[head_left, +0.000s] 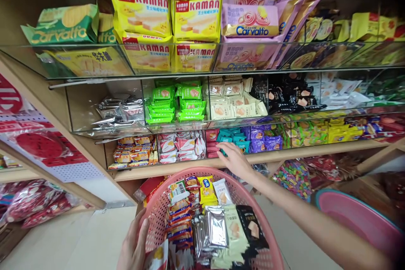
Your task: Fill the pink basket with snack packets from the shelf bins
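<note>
My right hand (236, 159) reaches to the bottom shelf row. Its fingers are apart and slightly bent at the pink packets (212, 150), beside the teal packets (234, 138); I cannot tell whether they touch, and nothing shows in the grasp. Below, a pink plastic basket (154, 202) holds rows of small wrapped snacks: silver packets (217, 227), pale green packets (233, 224), black packets (252, 227), a yellow packet (207, 190) and orange-blue packets (179, 224). At its left rim my left hand (135, 242) is closed around the edge, close to a white-and-red packet (158, 258).
Glass-fronted shelves carry yellow wafer packs (144, 10), bright green packets (191, 101) and purple packets (265, 139). A glass divider edge (177, 124) runs above the bottom row. A pink basin (357, 215) stands at the right, and bagged goods (47, 202) lie at the left.
</note>
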`<act>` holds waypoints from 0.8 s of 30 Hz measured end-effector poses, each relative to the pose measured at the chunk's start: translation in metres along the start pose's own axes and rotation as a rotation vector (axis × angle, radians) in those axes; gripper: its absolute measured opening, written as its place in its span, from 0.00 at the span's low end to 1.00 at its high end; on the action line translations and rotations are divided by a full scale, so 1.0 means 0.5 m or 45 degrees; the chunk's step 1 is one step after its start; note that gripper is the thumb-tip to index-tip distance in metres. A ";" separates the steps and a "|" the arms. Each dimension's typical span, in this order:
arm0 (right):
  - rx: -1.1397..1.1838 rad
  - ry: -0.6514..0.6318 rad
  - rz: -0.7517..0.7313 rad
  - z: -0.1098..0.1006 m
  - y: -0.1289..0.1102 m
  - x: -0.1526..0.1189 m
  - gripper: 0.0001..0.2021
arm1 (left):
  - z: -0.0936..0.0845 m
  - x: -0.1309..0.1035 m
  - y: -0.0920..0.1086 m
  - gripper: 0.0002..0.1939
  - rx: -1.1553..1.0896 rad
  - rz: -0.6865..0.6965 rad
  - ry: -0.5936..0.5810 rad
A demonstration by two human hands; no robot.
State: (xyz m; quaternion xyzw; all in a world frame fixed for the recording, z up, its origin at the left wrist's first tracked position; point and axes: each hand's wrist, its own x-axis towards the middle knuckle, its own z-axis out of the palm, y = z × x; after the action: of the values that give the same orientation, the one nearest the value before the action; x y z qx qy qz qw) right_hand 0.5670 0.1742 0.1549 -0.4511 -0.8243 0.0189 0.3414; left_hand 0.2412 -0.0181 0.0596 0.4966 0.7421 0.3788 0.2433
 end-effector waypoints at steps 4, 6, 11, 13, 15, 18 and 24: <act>-0.268 0.002 -0.029 0.050 0.081 0.064 0.17 | -0.003 0.002 0.002 0.31 0.020 0.025 -0.011; -0.354 -0.017 -0.089 0.069 0.098 0.086 0.20 | -0.005 0.004 0.004 0.30 0.029 0.051 -0.015; -0.483 -0.065 -0.119 0.102 0.108 0.121 0.24 | -0.007 0.005 0.006 0.30 0.038 0.035 -0.008; -0.485 -0.084 -0.121 0.106 0.105 0.128 0.23 | -0.007 0.004 0.008 0.30 0.034 0.019 -0.013; -0.491 -0.108 -0.127 0.106 0.101 0.132 0.24 | -0.006 0.002 0.011 0.31 0.024 0.002 -0.007; -0.524 -0.145 -0.114 0.101 0.095 0.134 0.26 | -0.004 0.002 0.014 0.32 0.012 -0.011 0.013; -0.559 -0.160 -0.081 0.093 0.093 0.139 0.26 | -0.004 0.002 0.018 0.31 -0.005 0.006 0.019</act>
State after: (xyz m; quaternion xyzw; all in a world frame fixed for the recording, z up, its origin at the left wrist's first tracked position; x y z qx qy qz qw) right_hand 0.5492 0.2674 0.1415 -0.4863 -0.8422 -0.1437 0.1835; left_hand 0.2443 -0.0158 0.0683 0.4950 0.7419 0.3845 0.2380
